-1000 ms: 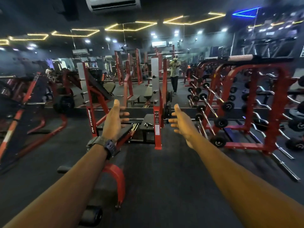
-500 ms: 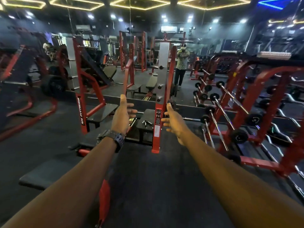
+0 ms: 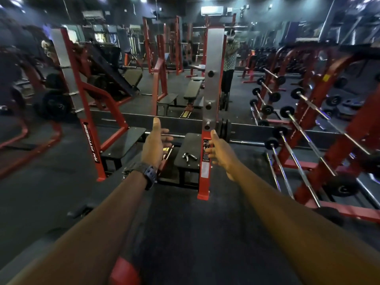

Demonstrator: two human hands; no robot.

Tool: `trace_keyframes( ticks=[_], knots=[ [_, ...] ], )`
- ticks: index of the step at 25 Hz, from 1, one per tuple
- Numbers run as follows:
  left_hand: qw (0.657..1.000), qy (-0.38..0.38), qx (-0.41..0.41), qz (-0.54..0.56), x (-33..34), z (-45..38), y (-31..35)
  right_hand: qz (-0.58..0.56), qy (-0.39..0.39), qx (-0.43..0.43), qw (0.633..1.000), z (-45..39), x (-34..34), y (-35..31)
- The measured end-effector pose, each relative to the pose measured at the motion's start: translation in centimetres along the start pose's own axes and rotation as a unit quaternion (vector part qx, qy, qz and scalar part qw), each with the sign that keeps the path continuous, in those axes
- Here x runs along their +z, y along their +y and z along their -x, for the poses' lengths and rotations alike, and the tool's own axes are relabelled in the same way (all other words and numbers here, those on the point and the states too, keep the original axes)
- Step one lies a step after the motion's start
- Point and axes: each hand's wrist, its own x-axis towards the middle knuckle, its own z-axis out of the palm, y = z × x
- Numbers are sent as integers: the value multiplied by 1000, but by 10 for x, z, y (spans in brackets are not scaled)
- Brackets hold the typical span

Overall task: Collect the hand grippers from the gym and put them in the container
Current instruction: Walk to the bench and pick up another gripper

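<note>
Lying flat on black bench (image 3: 190,145), hand gripper (image 3: 188,156), handles seemingly splayed rightward; both hands (image 3: 154,145) empty, fingers loose.

A red upright post (image 3: 205,173) with a grey steel face stands on the dark rubber floor (image 3: 195,233), and a black padded bench pad (image 3: 190,148) sits just to its left. Further left stands a red slanted frame (image 3: 90,128) lettered in white, with a flat black platform (image 3: 123,142) at its foot. To the right, a red rack (image 3: 320,140) holds rows of fixed barbells (image 3: 298,161) with black round ends, their chrome shafts slanting down. A long bar (image 3: 246,142) lies on the floor behind the post. Beyond, a wall mirror (image 3: 185,58) reflects more red machines, benches and a standing person (image 3: 230,58). An air-conditioning unit (image 3: 211,10) hangs high on the far wall.
</note>
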Motion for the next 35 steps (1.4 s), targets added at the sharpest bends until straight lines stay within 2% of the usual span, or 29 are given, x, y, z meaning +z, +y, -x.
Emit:
trace_keyframes(
  ticks=[11, 19, 23, 28, 32, 35],
  knots=[
    [996, 15, -76, -40, 77, -285, -93, 11, -44, 84, 995, -322, 18, 58],
    [989, 2, -145, -5, 104, -481, -227, 74, -65, 160, 982, -520, 83, 125],
    [977, -4, -213, -20, 100, -581, -315, 100, -37, 215, 971, -626, 135, 185],
    [959, -29, -283, -18, 128, -682, -435, 169, -20, 251, 953, -745, 183, 289],
    [948, -32, -317, 12, 150, -746, -537, 230, 10, 246, 942, -820, 207, 398],
    [945, -27, -325, 15, 159, -778, -616, 350, -16, 198, 916, -871, 223, 505]
  ],
)
